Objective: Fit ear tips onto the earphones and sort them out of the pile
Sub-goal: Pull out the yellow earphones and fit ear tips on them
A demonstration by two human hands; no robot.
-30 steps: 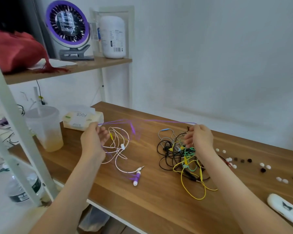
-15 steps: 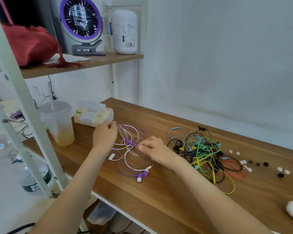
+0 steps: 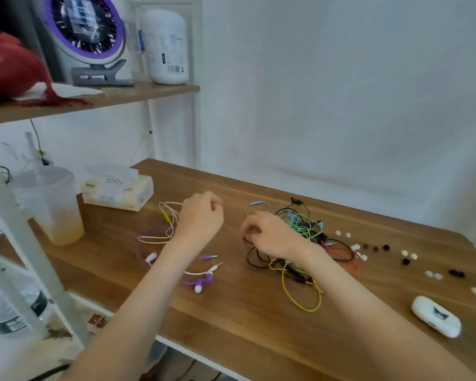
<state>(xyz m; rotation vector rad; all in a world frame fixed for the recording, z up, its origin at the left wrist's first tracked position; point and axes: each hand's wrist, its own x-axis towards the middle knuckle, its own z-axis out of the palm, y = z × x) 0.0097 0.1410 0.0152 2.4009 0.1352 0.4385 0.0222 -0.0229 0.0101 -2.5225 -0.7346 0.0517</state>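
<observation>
my left hand hovers over the wooden table, fingers curled in, thumb and forefinger close together; i cannot tell whether anything is pinched between them. just to its left lie the sorted earphones, white and purple cables in loose loops, their purple buds nearer me beside my forearm. my right hand sits at the left edge of the tangled pile of black, green, yellow and red cables, fingers curled down; whether it has hold of a cable i cannot tell. white and black ear tips lie scattered right of the pile, with a white case nearer me.
</observation>
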